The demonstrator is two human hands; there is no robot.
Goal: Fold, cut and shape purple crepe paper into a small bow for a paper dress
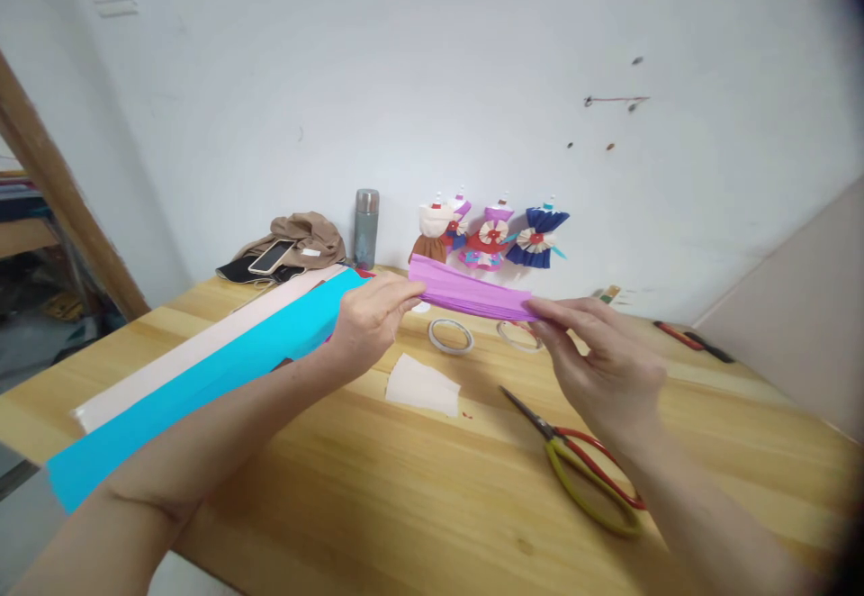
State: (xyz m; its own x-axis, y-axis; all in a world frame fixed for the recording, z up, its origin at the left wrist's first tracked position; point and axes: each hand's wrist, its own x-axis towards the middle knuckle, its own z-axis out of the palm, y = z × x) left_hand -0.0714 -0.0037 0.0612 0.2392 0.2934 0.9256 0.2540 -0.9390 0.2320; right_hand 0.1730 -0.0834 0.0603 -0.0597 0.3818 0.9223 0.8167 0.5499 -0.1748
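Note:
A folded strip of purple crepe paper (472, 288) is stretched between both hands above the table. My left hand (371, 321) pinches its left end, and my right hand (598, 357) pinches the right end between thumb and fingers. Below the right hand lie scissors (560, 438) with one red and one yellow-green handle, blades pointing away to the left. A cream paper piece (423, 386) rests on the table under the strip. Just behind it is a roll of tape (451, 336); a second tape roll (518, 335) is partly hidden by the right hand.
Long blue paper (222, 362) and pale pink paper (168, 353) lie at left, partly under my left arm. Behind are a phone (272, 257), brown cloth (310, 234), a flask (366, 229) and several paper dress figures (536, 238). A red-and-black tool (692, 340) lies far right.

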